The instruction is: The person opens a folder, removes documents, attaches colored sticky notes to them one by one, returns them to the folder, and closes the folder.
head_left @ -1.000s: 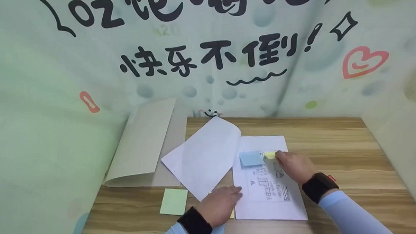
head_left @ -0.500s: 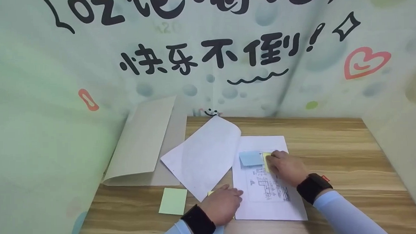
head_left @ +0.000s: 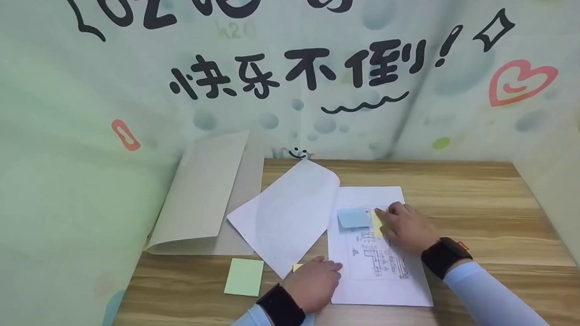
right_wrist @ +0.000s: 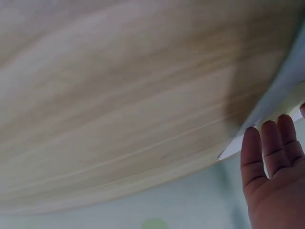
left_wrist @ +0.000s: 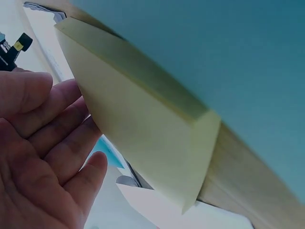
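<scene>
My right hand presses a yellow sticky note onto a printed sheet, fingers mostly straight. Immediately left of it on the sheet is a blue sticky note. My left hand rests by the sheet's left edge, its fingers loosely bent and holding nothing. Under that wrist, the left wrist view shows a pad of yellow sticky notes beside a blue surface. In the right wrist view, the fingers reach over the paper's edge, and the yellow note is mostly hidden.
A blank, curled white sheet overlaps a folded beige folder at the back left. A green sticky-note pad lies left of my left hand. Printed fabric encloses the wooden table.
My right hand has turned and slid from the yellow note's top right edge down over its face, and the note now lies flatter next to the blue one. My left hand has barely shifted.
</scene>
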Tool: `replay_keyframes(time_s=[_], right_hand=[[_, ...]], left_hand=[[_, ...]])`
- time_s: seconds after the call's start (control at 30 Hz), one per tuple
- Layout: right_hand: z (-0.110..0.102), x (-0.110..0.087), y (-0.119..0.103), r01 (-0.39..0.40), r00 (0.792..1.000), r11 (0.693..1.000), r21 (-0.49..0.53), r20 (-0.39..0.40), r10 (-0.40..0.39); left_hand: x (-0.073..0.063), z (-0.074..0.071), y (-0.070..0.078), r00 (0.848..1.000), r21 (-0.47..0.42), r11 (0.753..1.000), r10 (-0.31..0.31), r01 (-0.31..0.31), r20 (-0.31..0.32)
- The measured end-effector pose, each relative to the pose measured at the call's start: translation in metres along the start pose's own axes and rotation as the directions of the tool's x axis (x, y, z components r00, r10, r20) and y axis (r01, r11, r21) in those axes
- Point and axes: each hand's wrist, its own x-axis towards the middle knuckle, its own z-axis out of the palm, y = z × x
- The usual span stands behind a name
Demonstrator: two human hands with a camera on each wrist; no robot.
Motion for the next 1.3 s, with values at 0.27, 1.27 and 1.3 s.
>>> replay_keyframes(time_s=[0.27,1.27,1.3], right_hand=[[-0.002,-0.016,0.031,0.033,0.998,0.998,-0.047,-0.060,-0.036],[-0.008,-0.089,0.003,0.485,0.866,0.866,0.121,0.071,-0.495],[-0.006,-0.089,0.004,0.487,0.865,0.865,0.122,0.065,-0.497]], left_hand=[[0.000,0.002,0.001,1.000,0.011,1.000,-0.011,0.011,-0.016],[0.003,0.004,-0.002,0.994,-0.216,0.970,-0.108,0.109,0.019],[0.003,0.004,-0.001,0.994,-0.215,0.970,-0.108,0.112,0.029]])
